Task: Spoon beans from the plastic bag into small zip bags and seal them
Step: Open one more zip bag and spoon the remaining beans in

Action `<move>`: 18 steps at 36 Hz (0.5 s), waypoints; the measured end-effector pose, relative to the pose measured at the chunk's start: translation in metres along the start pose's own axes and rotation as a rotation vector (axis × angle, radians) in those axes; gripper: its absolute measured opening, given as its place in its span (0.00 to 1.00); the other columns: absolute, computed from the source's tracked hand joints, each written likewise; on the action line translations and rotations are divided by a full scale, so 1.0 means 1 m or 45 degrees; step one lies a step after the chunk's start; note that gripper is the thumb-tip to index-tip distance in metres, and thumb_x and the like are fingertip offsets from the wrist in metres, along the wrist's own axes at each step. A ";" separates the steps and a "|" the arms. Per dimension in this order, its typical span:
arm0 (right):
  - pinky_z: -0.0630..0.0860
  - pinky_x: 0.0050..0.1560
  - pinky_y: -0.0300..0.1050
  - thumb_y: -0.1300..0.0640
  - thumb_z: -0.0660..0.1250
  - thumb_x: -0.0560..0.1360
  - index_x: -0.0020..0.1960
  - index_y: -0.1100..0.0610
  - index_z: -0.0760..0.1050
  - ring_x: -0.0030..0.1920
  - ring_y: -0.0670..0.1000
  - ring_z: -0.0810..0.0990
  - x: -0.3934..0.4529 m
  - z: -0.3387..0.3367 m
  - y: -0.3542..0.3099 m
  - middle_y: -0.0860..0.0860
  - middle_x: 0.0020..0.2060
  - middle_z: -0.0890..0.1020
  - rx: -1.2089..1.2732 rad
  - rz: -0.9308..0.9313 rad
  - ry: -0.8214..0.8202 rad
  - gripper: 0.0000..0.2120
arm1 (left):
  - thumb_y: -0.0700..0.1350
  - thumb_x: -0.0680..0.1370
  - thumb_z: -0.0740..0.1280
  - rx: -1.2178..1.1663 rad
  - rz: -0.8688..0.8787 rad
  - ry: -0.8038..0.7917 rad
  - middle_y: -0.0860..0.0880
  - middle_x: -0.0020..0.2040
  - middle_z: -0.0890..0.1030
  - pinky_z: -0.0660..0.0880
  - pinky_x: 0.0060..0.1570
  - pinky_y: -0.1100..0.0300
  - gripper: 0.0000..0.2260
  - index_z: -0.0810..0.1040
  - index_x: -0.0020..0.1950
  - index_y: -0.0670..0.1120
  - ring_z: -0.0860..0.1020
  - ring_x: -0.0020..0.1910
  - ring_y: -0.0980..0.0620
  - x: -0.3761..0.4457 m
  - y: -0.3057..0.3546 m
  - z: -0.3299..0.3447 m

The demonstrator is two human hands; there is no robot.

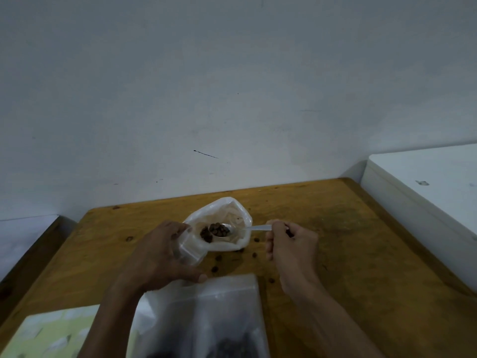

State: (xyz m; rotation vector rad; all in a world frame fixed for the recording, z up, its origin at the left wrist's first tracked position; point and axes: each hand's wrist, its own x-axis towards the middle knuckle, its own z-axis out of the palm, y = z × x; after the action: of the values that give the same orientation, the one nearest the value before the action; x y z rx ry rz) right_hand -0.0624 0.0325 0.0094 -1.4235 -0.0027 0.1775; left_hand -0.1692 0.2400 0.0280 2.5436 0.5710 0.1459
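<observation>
Nearest, a large clear plastic pouch (206, 313) lies flat on the scuffed wooden counter (322, 220). Left hand (160, 254) pinches a small clear zip bag (189, 248). Right hand (291, 241) grips a metal spoon (232, 229) loaded with brown beans (218, 229) over the crumpled white plastic bag (227, 215). Loose beans dot the counter nearby.
</observation>
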 end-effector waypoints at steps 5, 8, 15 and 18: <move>0.72 0.25 0.38 0.61 0.66 0.80 0.42 0.56 0.82 0.25 0.45 0.75 -0.009 0.002 -0.019 0.49 0.25 0.79 -0.053 -0.143 -0.085 0.10 | 0.59 0.52 0.84 -0.082 -0.026 0.017 0.57 0.55 0.73 0.71 0.42 0.62 0.47 0.71 0.67 0.52 0.73 0.50 0.57 0.002 -0.004 0.003; 0.75 0.25 0.44 0.59 0.65 0.80 0.41 0.56 0.82 0.25 0.46 0.77 -0.017 0.010 -0.019 0.49 0.26 0.80 -0.217 -0.360 -0.176 0.11 | 0.58 0.53 0.84 -0.104 -0.004 0.031 0.59 0.53 0.74 0.71 0.41 0.63 0.42 0.71 0.63 0.56 0.73 0.49 0.60 0.003 -0.003 0.003; 0.66 0.35 0.22 0.59 0.65 0.80 0.45 0.59 0.82 0.32 0.37 0.73 -0.031 0.022 0.000 0.43 0.33 0.77 -0.611 -1.238 -0.281 0.09 | 0.56 0.54 0.85 -0.140 -0.007 0.057 0.58 0.53 0.76 0.71 0.38 0.65 0.38 0.71 0.60 0.56 0.75 0.47 0.59 0.004 -0.006 0.007; 0.70 0.31 0.26 0.55 0.61 0.80 0.47 0.58 0.81 0.30 0.41 0.75 -0.020 0.012 0.008 0.47 0.34 0.80 -0.558 -1.249 -0.106 0.12 | 0.58 0.52 0.85 -0.155 -0.010 0.078 0.58 0.52 0.76 0.71 0.38 0.63 0.41 0.72 0.61 0.56 0.75 0.47 0.59 0.004 -0.009 0.005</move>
State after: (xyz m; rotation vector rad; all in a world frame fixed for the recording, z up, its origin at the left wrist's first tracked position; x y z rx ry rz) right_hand -0.0848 0.0430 0.0059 -1.6891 -0.8349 -0.6077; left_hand -0.1681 0.2457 0.0189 2.4255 0.5780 0.2490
